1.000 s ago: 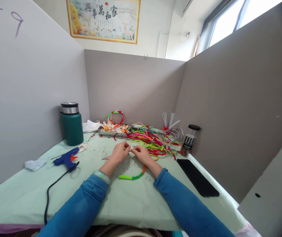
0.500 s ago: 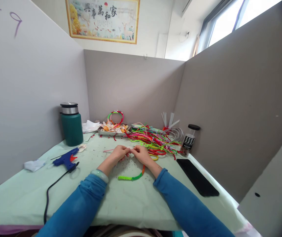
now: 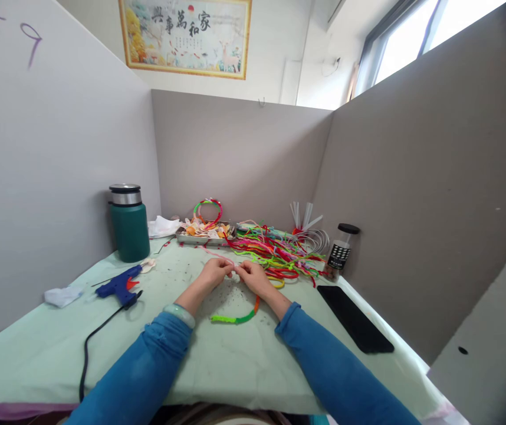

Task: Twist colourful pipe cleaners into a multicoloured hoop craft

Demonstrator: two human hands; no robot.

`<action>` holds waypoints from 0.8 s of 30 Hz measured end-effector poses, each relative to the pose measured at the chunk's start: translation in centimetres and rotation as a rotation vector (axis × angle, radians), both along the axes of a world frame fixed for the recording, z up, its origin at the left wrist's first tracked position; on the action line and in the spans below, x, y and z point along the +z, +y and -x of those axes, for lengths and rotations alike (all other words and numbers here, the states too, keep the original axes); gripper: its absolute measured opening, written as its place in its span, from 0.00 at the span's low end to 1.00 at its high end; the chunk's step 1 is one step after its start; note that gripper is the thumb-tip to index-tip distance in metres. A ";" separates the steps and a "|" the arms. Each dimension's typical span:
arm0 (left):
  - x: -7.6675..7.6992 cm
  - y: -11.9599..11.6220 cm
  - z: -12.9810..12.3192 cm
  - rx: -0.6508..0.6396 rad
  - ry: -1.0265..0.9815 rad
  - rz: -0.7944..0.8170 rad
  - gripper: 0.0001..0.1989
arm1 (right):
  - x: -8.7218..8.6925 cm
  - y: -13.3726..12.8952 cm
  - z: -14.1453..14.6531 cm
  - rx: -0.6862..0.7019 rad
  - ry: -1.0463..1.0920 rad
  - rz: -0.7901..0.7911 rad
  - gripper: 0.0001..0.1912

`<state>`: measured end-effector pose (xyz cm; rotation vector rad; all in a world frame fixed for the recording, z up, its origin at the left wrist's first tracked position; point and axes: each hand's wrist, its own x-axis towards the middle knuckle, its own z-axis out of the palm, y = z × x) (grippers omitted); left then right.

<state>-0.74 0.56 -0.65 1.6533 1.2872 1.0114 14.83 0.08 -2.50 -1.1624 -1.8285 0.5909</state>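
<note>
My left hand (image 3: 214, 273) and my right hand (image 3: 253, 277) meet near the middle of the table, fingertips almost touching. Both are pinched on a pink pipe cleaner (image 3: 217, 255), whose loose end reaches up and left past my left hand. Below my right wrist curves a wrapped strip (image 3: 246, 317), orange at the top, then green, then bright green at its left end. Its upper part is hidden by my right hand. Whether it joins the pink piece I cannot tell.
Colourful pipe cleaners (image 3: 275, 248) lie behind my hands, beside a metal tray (image 3: 204, 241) of small pieces. A blue glue gun (image 3: 119, 285) and green bottle (image 3: 130, 233) stand left. A black slab (image 3: 354, 319) and a jar (image 3: 339, 254) are right.
The pink pipe cleaner's loose end has swung upward from beside my left hand. Both hands stay in nearly the same place.
</note>
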 end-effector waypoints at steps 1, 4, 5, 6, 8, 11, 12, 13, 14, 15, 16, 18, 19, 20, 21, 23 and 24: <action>0.0 0.0 0.0 -0.001 0.000 0.002 0.14 | 0.1 0.0 0.0 0.002 0.001 0.001 0.14; 0.0 0.0 0.0 -0.015 0.011 -0.005 0.14 | 0.2 -0.1 0.0 0.003 -0.004 0.000 0.14; 0.1 0.0 0.0 -0.015 0.016 -0.018 0.14 | 0.3 -0.1 -0.1 0.006 -0.009 0.000 0.15; 0.1 0.0 0.0 -0.011 0.019 -0.035 0.13 | 0.3 -0.1 -0.1 0.008 -0.013 0.002 0.15; 0.0 0.1 0.0 -0.011 0.022 -0.073 0.12 | 0.3 -0.1 -0.1 0.007 -0.015 0.005 0.15; -0.2 0.4 0.2 -0.012 0.028 -0.125 0.09 | 0.2 -0.1 0.0 0.007 -0.013 0.002 0.16; -0.2 0.5 0.2 -0.010 0.035 -0.138 0.08 | 0.2 -0.1 0.0 0.010 -0.013 -0.002 0.15; -0.3 0.6 0.3 -0.008 0.045 -0.151 0.08 | 0.1 -0.1 0.0 0.015 -0.014 -0.005 0.15; -0.3 0.6 0.3 -0.005 0.060 -0.163 0.07 | 0.1 -0.1 0.0 0.017 -0.015 -0.006 0.14; -0.2 0.6 0.3 -0.002 0.081 -0.173 0.07 | 0.1 0.0 0.0 0.021 -0.015 -0.005 0.14; -0.1 0.6 0.3 0.001 0.108 -0.182 0.07 | 0.1 0.0 0.0 0.021 -0.015 -0.003 0.14; 0.1 0.5 0.4 0.014 0.160 -0.204 0.07 | 0.1 0.0 0.0 0.018 -0.014 0.007 0.14; 0.1 0.4 0.4 0.022 0.180 -0.214 0.08 | 0.1 0.0 0.0 0.015 -0.012 0.011 0.14; 0.2 0.4 0.4 0.030 0.194 -0.222 0.08 | 0.0 0.1 0.0 0.014 -0.011 0.015 0.14; 0.2 0.3 0.4 0.034 0.202 -0.228 0.08 | 0.0 0.1 0.1 0.011 -0.010 0.017 0.14; 0.1 0.4 0.4 0.041 0.205 -0.239 0.08 | 0.0 0.2 0.1 0.007 -0.010 0.017 0.14; 0.0 0.5 0.4 0.041 0.203 -0.245 0.08 | 0.0 0.2 0.1 0.005 -0.010 0.015 0.14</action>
